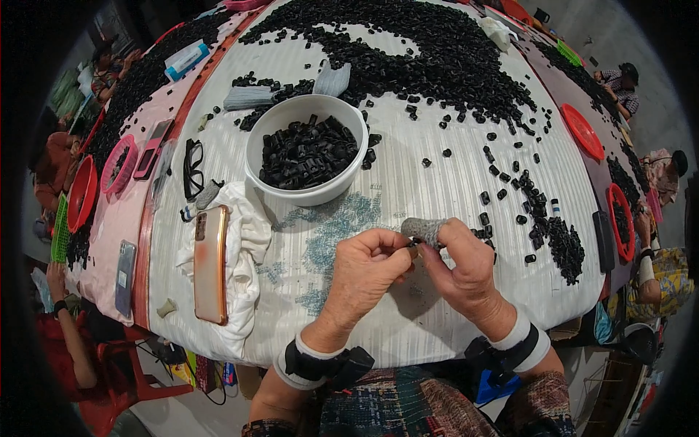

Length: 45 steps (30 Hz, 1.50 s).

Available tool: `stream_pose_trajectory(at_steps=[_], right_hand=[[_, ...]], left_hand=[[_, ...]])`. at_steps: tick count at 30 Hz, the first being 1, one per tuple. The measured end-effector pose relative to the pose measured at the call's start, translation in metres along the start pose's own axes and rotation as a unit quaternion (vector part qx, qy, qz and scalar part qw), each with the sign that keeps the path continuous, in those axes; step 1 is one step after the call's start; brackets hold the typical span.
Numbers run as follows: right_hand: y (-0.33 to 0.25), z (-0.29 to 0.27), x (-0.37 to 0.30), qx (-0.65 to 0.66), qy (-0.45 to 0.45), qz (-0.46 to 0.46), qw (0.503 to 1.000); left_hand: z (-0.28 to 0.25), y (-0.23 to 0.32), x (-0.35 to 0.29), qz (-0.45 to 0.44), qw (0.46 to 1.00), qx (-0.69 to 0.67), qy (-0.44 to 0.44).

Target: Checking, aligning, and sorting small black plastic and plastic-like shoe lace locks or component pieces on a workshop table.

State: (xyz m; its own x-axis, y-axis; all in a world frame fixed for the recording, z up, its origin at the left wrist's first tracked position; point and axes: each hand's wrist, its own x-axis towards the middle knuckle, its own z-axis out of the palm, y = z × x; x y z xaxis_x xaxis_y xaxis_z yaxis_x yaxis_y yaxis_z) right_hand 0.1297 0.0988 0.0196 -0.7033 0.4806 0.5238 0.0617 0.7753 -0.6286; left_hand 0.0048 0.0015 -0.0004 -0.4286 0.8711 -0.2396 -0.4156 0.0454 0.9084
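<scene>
My left hand and my right hand meet over the near middle of the table, fingertips pinched together. Between them is a small black plastic part, mostly hidden by the fingers. A grey knitted finger cover sits on my right index finger. Just beyond my left hand stands a white plastic bowl filled with black plastic pieces. Bluish-grey specks lie scattered on the tablecloth between the bowl and my left hand.
Loose black pieces cover the far side, with a smaller heap at right. On the left are a phone on a white cloth, and eyeglasses. Red trays line the sides, where other people sit.
</scene>
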Motion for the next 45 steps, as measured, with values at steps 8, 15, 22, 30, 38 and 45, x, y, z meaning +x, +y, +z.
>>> stream_pose_trajectory(at_steps=[8,15,22,30,38,45], right_hand=[[-0.001,-0.002,-0.001,0.038,-0.013,0.052,0.998],[-0.002,-0.004,0.0,0.206,-0.014,0.195,0.959],[0.0,-0.002,-0.002,0.226,0.009,0.212,0.951],[0.0,-0.002,-0.006,0.208,0.046,0.198,0.957],[0.005,0.001,-0.007,0.15,0.031,0.124,0.98],[0.01,0.004,-0.008,0.129,0.032,0.102,0.986]], left_hand=[[-0.003,0.004,-0.001,-0.019,0.998,-0.046,-0.031],[-0.002,0.004,0.0,-0.031,0.999,-0.001,-0.017],[0.001,0.003,0.0,0.005,0.999,-0.014,-0.034],[-0.001,0.003,0.0,-0.015,0.999,-0.017,-0.039],[-0.002,0.003,0.0,-0.01,0.999,-0.008,-0.031],[-0.001,0.003,0.0,-0.001,1.0,0.002,-0.03]])
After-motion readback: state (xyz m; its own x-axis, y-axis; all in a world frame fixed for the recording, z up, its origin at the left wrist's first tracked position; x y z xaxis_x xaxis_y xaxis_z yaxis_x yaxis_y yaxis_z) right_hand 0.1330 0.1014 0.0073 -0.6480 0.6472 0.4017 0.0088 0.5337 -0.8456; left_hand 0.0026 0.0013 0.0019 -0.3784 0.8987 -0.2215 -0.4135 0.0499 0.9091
